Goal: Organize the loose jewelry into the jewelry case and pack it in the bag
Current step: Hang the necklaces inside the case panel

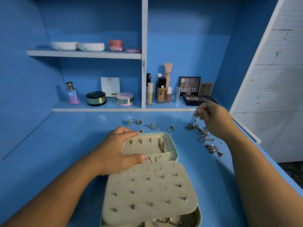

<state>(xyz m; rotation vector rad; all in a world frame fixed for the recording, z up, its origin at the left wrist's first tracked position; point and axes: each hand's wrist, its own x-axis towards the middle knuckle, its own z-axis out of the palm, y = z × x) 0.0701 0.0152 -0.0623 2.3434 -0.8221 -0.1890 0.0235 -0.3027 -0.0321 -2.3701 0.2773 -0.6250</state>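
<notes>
Blue desk [65, 145], beige jewelry case [147, 185] with mint edge, gold chain [161, 145], silver necklaces [203, 135], pink jar [115, 45]

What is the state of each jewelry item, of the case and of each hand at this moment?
jewelry case: open.
earring panel: folded over the base, earrings pinned in it.
gold chain: hung inside the lid.
silver necklace: pinched, partly lifted off the desk.
other necklaces: tangled, loose on the desk.
rings: four, loose on the desk.
left hand: flat on the lid.
right hand: pinching the silver necklace.
</notes>
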